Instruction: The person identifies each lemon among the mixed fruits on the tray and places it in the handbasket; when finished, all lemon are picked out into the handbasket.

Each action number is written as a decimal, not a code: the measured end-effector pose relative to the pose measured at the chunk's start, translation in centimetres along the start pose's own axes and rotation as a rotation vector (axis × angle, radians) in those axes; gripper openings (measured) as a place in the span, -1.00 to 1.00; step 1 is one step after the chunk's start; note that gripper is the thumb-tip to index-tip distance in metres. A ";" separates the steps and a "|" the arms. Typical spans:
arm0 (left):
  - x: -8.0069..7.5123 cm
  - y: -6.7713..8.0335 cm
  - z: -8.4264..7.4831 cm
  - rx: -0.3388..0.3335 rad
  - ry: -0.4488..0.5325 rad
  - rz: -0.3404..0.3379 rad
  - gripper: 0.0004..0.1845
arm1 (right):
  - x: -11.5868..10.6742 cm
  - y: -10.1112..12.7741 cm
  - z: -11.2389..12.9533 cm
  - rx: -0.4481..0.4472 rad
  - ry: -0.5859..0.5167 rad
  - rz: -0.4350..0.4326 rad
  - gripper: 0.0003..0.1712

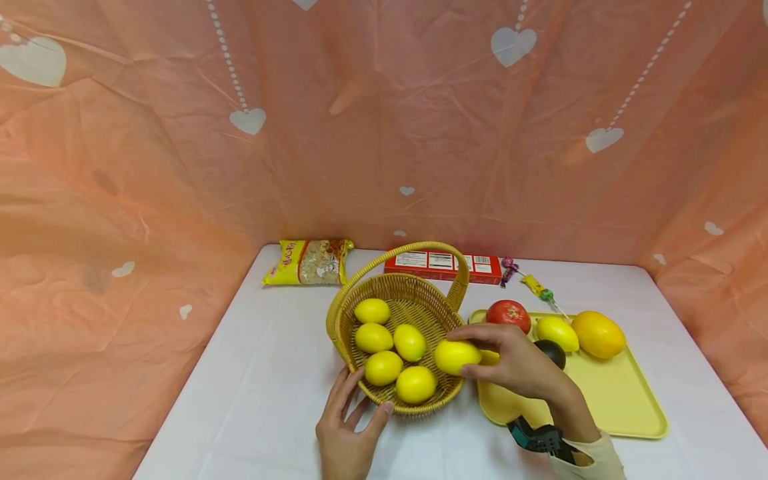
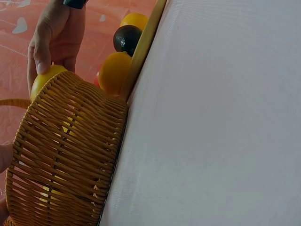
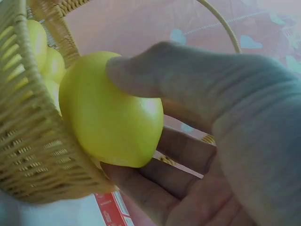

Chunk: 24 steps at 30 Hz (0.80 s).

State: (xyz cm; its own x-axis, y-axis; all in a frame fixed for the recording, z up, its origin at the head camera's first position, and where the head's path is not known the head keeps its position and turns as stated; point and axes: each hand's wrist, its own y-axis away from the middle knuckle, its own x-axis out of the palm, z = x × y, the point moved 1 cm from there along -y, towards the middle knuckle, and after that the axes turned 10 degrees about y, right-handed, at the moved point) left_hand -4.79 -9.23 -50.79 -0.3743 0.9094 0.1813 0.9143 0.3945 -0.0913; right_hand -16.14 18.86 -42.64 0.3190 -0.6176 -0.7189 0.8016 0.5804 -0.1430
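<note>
A wicker basket (image 1: pixel 401 293) with a handle stands mid-table and holds several yellow lemons (image 1: pixel 384 337). My right hand (image 1: pixel 516 363) grips another lemon (image 1: pixel 456 356) at the basket's right rim; in the right wrist view thumb and fingers curl round this lemon (image 3: pixel 110 110) against the wicker basket (image 3: pixel 33 155). My left hand (image 1: pixel 351 423) rests on the basket's front left wall with fingers spread. The left wrist view shows the basket's side (image 2: pixel 66 155) and the right hand (image 2: pixel 54 37) over the lemon (image 2: pixel 44 77).
A yellow tray (image 1: pixel 612 400) at the right carries a red fruit (image 1: pixel 509 313), a lemon (image 1: pixel 557 332), an orange-yellow fruit (image 1: pixel 598 334) and a dark round fruit (image 1: pixel 552 351). A snack bag (image 1: pixel 309 262), a red box (image 1: pixel 444 265) and candies (image 1: pixel 534 283) lie along the back.
</note>
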 end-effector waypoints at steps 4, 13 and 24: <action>0.0 0.0 0.0 -0.005 0.003 -0.001 -0.30 | 0.7 -0.5 0.3 0.000 0.053 0.003 -0.48; 0.0 0.0 0.1 -0.010 0.002 -0.003 -0.30 | 3.0 -1.7 1.1 -0.015 0.151 -0.013 -0.47; 0.1 0.0 0.1 -0.004 0.006 -0.005 -0.30 | 4.3 -2.5 2.2 -0.003 0.159 0.009 -0.47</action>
State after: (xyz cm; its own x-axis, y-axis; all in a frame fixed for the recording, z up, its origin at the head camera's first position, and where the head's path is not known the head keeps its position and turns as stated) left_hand -4.86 -9.15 -50.82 -0.3783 0.9065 0.1873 0.9129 0.3989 -0.0866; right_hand -15.65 13.60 -43.83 0.2414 -0.5207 -0.8189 0.7974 0.5874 -0.1385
